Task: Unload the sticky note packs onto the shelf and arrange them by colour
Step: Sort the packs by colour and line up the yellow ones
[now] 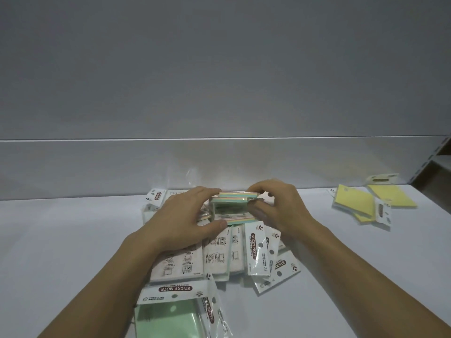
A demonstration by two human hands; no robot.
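Green pack nearest us, touching the near edge of the heap, coloured face up. Why would it sit out there on its own?

Probably because its colour is readable. It could seed a green group, though being against the heap it hardly counts as sorted.

And the heap itself?

White printed backs mostly, overlapping, with header cards fanned toward its right side. Lying that way on the shelf, the packs hide their colours, so I would judge each one needs lifting or turning before it can be placed.

What about the hands, over the heap's far side?

The left hand grips one end of the striped stack, fingers across the top and thumb on the near lower edge. The right hand grips the other end, fingers curled over the top. Whether the stack rests on the heap or hangs just above it, I cannot tell.

Why both hands?

It looks like several thin packs with pastel edges. In slick wrappers they would likely slide apart if held at one end only.

Anything beyond?

At the heap's far left, one more pack lies half hidden. Well to the heap's right lie the yellow packs, loosely overlapped and apart from everything else, which reads as a colour group begun. Behind the heap stands the grey back panel.
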